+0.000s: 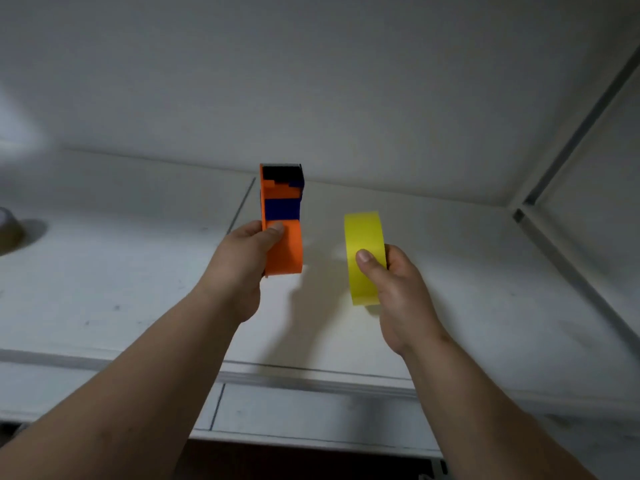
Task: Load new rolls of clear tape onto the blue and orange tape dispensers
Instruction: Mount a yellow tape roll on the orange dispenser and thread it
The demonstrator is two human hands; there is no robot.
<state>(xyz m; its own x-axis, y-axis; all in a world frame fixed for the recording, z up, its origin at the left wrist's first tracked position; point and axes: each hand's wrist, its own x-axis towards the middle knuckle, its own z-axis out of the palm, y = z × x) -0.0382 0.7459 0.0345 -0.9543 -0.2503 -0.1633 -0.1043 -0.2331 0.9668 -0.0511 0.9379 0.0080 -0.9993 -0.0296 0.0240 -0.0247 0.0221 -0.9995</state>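
An orange and blue tape dispenser (pixel 282 220) is held upright above the white table, edge-on to me, its cutter end up. My left hand (pixel 247 265) grips its lower orange part, thumb on the front face. To its right, apart from it, my right hand (pixel 398 292) holds a yellow roll of tape (pixel 363 237) on edge, thumb pressed on the outer band. The roll's core is hidden from this angle.
A white table (pixel 138 289) runs under both hands, with its front edge and a drawer front (pixel 311 410) near me. Another roll of tape (pixel 8 223) lies at the far left edge. A white wall rises behind, and a metal frame post (pixel 561 161) stands at right.
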